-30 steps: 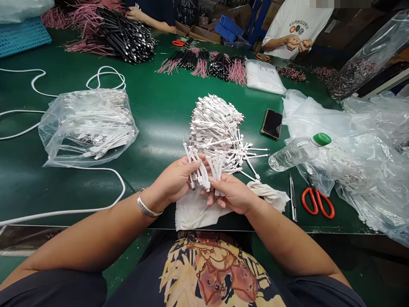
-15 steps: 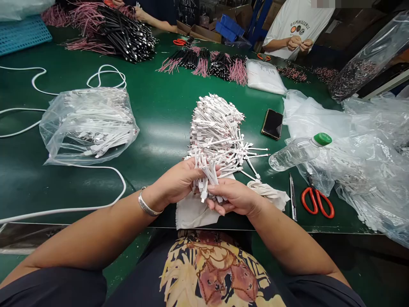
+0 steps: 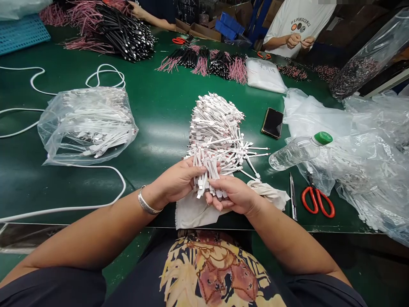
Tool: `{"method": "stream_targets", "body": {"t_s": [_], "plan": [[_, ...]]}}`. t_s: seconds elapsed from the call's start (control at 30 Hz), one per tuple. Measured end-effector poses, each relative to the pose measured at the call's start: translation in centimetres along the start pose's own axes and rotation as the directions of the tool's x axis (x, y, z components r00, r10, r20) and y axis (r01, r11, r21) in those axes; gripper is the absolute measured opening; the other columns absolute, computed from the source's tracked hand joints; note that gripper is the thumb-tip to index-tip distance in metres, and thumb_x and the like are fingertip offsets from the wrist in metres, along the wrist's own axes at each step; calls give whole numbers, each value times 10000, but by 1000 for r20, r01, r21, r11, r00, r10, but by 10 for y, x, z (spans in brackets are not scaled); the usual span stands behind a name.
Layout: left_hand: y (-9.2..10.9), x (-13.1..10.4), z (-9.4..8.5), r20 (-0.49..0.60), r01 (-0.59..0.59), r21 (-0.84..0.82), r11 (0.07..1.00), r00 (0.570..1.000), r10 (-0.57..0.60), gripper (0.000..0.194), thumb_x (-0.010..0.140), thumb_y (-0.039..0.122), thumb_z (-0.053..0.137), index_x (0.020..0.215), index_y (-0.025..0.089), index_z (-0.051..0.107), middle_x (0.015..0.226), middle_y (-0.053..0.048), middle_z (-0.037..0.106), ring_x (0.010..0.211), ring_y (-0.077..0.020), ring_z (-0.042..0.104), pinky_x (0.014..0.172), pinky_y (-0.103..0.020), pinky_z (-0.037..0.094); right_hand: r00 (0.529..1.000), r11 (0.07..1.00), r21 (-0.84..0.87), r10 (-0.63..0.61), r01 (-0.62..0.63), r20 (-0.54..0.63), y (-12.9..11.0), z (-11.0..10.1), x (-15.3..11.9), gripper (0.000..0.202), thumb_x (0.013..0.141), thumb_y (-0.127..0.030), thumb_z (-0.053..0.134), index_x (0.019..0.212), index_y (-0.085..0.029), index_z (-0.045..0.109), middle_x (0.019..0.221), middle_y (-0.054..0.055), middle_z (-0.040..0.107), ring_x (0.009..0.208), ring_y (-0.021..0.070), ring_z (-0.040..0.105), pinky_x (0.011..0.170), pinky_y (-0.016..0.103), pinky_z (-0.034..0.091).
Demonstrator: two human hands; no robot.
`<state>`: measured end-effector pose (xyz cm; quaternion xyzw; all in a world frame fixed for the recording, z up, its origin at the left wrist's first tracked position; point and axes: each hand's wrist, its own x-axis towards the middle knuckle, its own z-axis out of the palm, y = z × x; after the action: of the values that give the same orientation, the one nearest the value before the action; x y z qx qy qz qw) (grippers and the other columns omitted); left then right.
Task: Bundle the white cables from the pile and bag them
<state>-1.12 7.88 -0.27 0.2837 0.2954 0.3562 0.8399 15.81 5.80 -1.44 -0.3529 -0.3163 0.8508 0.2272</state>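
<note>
Head camera: our left hand (image 3: 181,178) pinches short white connector cables (image 3: 201,170) with the thumb closed over them, and our right hand (image 3: 238,192) closes on more of the same bunch, thumb on top. We hold them at the near edge of the white cable pile (image 3: 215,119), above the cloth (image 3: 194,213) on the green table (image 3: 156,138); red-handled scissors (image 3: 318,200) lie to our right, beside a slim metal tool (image 3: 292,198)

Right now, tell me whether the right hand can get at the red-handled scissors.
Probably yes: the handles of the scissors lie uncovered. The right hand holds white cables, which it would likely release first, but the cloth and slim metal tool between look low enough to pass over.
</note>
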Motion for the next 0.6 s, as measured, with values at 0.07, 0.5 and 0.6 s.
{"method": "stream_targets", "body": {"t_s": [0.07,0.5,0.6], "plan": [[1,-1,1,43,15,14,1000,999,-16,274,775,91,583,1038,133,647,1023,-124,694,799,-212,678,701,-317,536,1000,1000,-11,0,0,-16,0,1,0,272,783,-368,566,725,-102,574,590,43,635,324,50,446,277,147,128],[4,-2,7,-187,82,-52,995,978,-91,147,754,119,665,898,105,641,819,-94,709,745,-183,685,660,-282,561,996,963,-260,77,-65,39,-1,-2,-3,349,782,-450,627,757,-104,598,539,8,616,315,22,396,308,138,217],[12,-2,5,-233,6,-45,999,972,-17,96,778,136,641,873,120,635,895,-102,714,810,-204,687,695,-307,560,999,974,-225,-34,25,-33,-6,-3,-6,390,781,-521,612,879,-147,569,761,29,662,478,73,589,333,129,325]]}}
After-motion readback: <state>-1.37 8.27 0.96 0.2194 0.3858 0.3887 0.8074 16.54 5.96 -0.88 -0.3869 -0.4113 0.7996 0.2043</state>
